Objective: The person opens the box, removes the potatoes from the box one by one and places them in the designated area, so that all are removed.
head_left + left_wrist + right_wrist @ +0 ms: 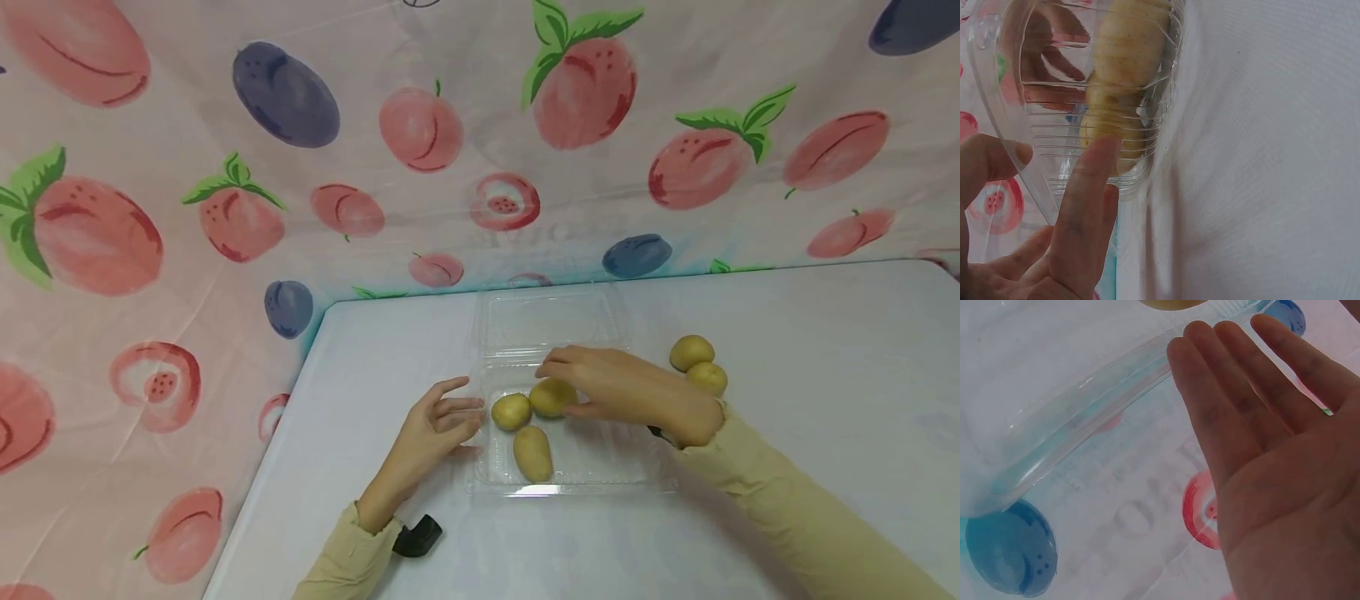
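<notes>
A clear plastic box point(600, 458) lies on the white table point(810, 400), and its lid point(553, 321) is laid back on the side away from the person. Three potatoes are in the left part of the box: a small round one point(512, 412) near the left wall, an oval one point(553, 398) just beside it toward the middle, and a longer one point(533, 455) near the front wall.

The left hand point(435, 421) is at the left wall of the box with fingers loosely extended. In the left wrist view a fingertip seems to be against this wall, but one cannot tell how firmly it presses. The right hand point(615, 383) is above the box, around the oval potato; its fingers look straight and released in the right wrist view, and they do not grasp anything.

Two more potatoes point(692, 353) point(707, 379) lie close together to the right of the box. Behind the box hangs a cloth point(465, 75) printed with pink and dark blue fruits.
</notes>
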`<action>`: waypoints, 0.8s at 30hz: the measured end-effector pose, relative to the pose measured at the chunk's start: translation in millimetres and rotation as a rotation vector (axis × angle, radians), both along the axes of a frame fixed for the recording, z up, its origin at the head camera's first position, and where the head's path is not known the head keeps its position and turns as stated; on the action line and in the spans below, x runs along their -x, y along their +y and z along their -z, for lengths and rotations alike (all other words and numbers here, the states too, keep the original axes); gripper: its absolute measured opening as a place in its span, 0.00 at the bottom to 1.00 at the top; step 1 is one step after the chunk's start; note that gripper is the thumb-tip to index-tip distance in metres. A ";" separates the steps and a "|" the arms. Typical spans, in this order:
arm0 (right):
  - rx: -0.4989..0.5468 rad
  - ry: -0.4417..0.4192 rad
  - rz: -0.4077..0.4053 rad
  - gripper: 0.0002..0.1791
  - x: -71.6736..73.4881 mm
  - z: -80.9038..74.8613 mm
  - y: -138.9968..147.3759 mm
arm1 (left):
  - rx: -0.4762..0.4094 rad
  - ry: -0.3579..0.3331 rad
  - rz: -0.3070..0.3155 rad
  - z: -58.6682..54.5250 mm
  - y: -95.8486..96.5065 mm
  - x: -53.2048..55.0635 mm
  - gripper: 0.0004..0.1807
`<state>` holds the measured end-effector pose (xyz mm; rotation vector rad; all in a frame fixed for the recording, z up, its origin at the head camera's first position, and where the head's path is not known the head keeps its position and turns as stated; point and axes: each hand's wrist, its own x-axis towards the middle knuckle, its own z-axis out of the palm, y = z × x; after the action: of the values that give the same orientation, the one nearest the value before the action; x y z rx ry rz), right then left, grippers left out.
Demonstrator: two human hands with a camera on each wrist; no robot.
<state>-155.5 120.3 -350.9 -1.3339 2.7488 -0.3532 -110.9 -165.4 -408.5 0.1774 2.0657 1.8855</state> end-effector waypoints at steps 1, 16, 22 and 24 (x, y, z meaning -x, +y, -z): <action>-0.001 -0.003 0.001 0.27 0.0 -0.1 -0.6 | -0.001 0.001 0.001 0.1 -0.1 0.0 0.36; -0.001 -0.016 -0.044 0.20 3.5 7.8 -7.7 | -0.006 -0.003 -0.002 0.7 -0.8 -0.4 0.37; -0.023 -0.028 -0.068 0.17 5.4 15.3 -13.5 | -0.006 -0.001 0.001 0.6 -1.0 -0.1 0.37; -0.026 -0.030 -0.073 0.17 5.8 17.5 -15.1 | -0.004 -0.001 0.002 0.8 -1.3 -0.2 0.37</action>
<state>-161.2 105.2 -368.4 -1.4068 2.6621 -0.3286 -110.7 -166.7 -409.4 0.1792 2.0610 1.8883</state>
